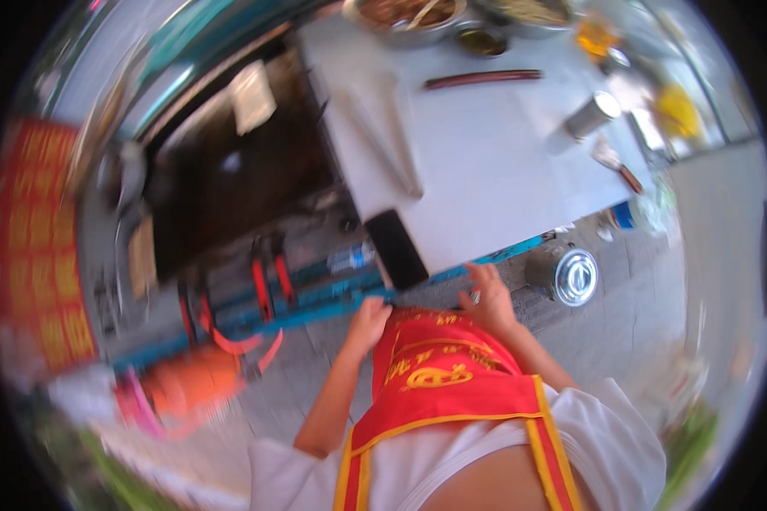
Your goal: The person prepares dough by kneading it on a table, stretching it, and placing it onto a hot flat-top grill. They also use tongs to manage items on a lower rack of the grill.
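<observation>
I look down my own front, where a red apron (439,375) with yellow trim hangs over a white shirt. My left hand (369,321) rests on the apron's lower left edge, fingers curled onto the cloth. My right hand (490,298) is at the apron's lower right edge, fingers spread, touching it. Just ahead stands a white table (486,162), with a black phone (395,249) lying at its near corner. The picture is blurred.
On the table lie long tongs (392,140), a dark stick-like thing (483,78), a metal cup (594,115) and metal bowls (405,17) at the far end. A metal pot lid (564,274) sits on the paved ground. A dark griddle cart (230,170) stands left; a red banner (34,247) hangs far left.
</observation>
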`<state>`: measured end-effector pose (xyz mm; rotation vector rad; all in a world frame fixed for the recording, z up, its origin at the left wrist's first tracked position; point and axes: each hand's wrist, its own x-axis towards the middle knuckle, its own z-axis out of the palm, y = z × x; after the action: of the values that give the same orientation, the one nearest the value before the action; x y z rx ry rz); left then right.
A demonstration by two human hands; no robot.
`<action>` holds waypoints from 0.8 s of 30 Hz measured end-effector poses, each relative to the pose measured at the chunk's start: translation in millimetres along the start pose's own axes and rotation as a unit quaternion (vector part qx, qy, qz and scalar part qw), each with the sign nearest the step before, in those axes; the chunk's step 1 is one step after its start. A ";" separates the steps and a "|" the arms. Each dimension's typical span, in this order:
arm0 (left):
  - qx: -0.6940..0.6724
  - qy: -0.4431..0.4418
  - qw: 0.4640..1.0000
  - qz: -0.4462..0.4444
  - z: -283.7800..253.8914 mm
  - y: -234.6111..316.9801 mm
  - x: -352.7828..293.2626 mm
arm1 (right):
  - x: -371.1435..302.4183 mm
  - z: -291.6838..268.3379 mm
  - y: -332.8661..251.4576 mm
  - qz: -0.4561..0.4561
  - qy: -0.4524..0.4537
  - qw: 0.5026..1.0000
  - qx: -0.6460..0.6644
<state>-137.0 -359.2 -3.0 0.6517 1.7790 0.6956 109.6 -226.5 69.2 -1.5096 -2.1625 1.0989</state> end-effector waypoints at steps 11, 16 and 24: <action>-0.515 0.044 0.843 -0.146 72.4 38.4 0.2 | -52.5 -119.5 121.8 -0.041 -0.046 0.998 0.002; -0.448 0.097 0.879 -0.127 79.4 44.3 18.8 | -76.2 -129.5 123.9 0.061 -0.027 0.998 0.014; -0.488 0.089 0.864 0.088 91.2 54.4 -4.1 | -55.3 -85.5 85.6 -0.037 -0.162 0.972 0.168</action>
<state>-43.6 -312.0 15.2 0.0388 1.2702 1.6622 242.4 -225.7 75.2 -1.1562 -2.0665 1.6819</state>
